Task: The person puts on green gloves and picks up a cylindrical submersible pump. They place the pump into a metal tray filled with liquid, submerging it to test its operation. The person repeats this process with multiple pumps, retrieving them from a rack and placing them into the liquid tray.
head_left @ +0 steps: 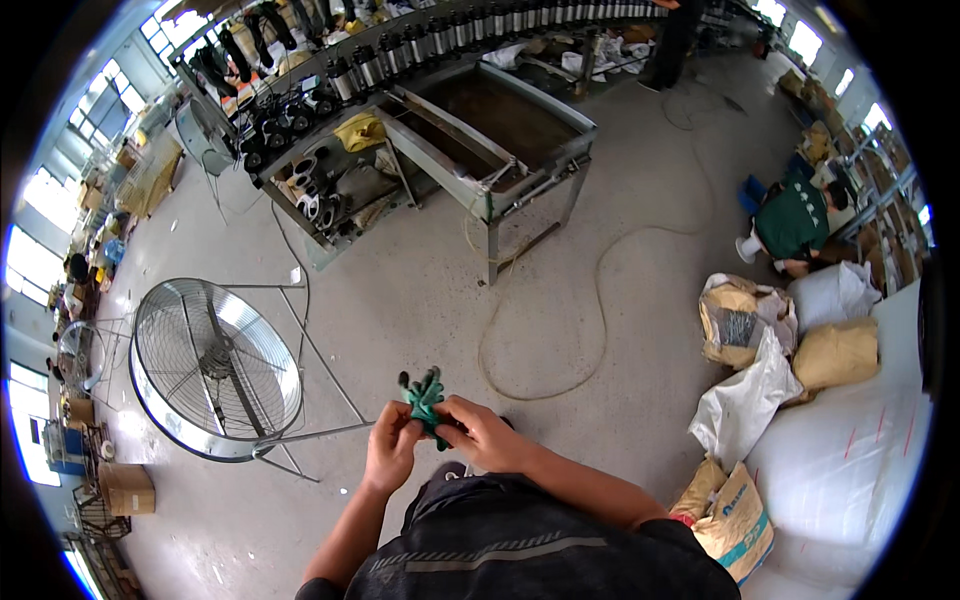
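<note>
— Two hands are closed on one green glove [425,398], held in front of the body above the concrete floor [430,290]. How is it best handled?

— The left hand [392,447] is pinched on its lower edge, and the right hand [480,432] is curled round its side. The dark fingertips point upward. An even grip is advised, so the knit is not twisted.

— And the large fan [215,368]?

— It is kept well apart, to the left.

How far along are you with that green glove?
Done: nothing finished shows nearby. In hand: the left hand and right hand both grip the green glove, its dark fingertips pointing up. Left: cannot tell; full sacks stand to the right, contents unclear.
</note>
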The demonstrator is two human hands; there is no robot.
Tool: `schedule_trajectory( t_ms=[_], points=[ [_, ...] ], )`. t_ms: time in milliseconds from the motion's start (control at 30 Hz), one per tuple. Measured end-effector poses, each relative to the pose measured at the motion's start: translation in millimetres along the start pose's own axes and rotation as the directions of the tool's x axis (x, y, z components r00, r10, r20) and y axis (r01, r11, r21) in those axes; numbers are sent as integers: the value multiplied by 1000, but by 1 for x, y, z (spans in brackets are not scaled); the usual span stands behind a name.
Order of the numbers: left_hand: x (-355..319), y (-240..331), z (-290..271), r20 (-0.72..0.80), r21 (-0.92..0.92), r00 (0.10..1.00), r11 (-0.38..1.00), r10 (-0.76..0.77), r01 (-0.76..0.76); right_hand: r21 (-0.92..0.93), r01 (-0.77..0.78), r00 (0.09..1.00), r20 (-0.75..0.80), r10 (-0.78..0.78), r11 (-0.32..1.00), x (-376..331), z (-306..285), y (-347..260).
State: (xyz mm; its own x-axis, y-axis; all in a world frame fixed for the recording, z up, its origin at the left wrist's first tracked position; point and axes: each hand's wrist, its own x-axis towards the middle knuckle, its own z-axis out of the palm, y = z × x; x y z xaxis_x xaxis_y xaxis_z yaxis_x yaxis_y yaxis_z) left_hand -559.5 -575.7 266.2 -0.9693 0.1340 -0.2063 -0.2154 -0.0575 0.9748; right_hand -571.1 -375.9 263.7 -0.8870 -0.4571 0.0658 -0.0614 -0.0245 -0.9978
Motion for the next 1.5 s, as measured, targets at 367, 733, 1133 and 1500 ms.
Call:
schedule_trajectory(
  t_ms=[367,733,1133,1500],
  points=[
    [217,20,-107,-215,337,961,937,175,-95,-351,-51,996,-81,24,935,259,-13,40],
    [464,136,-245,554,700,750,285,362,-654,-698,-229,961,-275,42,679,514,-64,35],
    [743,173,-287,235,-272,915,881,-329,387,-815,-204,905,-369,-214,542,725,-103,99],
    [922,210,-240,510,-501,852,764,-120,407,-792,-284,848,-471,-245,540,868,-195,70]
  ],
)
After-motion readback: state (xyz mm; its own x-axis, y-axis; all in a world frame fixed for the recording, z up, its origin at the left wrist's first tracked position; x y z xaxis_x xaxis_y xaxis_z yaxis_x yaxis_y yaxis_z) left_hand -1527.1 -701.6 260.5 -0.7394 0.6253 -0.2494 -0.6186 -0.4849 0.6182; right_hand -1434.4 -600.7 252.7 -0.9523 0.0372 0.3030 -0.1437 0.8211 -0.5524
